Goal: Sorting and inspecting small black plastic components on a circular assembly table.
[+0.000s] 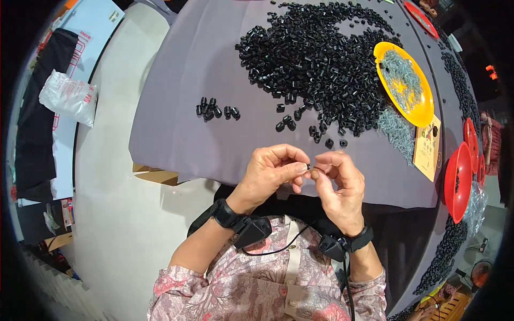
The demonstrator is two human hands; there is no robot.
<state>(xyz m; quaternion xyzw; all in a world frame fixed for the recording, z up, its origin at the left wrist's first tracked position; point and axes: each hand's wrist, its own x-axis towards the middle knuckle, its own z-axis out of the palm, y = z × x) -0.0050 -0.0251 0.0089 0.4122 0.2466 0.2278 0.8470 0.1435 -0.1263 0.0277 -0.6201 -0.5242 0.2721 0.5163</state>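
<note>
— Starting at the fingers: gripping what?

— In the left hand (270,170), with thumb and forefinger pinched together, a small black piece (308,167), just below the black heap (321,64). On the right hand (341,187), fingers bent, tips right beside that piece; impossible to tell whether closed on anything. Around both wrists, black straps (222,213).

— And the heap itself?

— Glossy, stubby, plastic-looking cylinders, piled thickly on a desk (182,101) draped in smooth grey cloth. Just below the heap, loose strays (289,125); to its left, well apart, a small cluster (217,111).

— Any containers?

— Touching the heap's right side, a shallow yellow plate (417,117) with thin, greyish, glinting slivers (404,77) inside. More slivers spilled at the heap's lower right edge. Farther right and lower than the heap, a red bowl (455,207) with a few dark bits, beside a crumpled clear bag (476,211).

— Labels, writing?

— Below the heap's right end, on a flat tan card (427,155), dark printing, too small to read reliably. Far left of the heap, off the desk, red print on a crinkly white bag (69,99).
</note>
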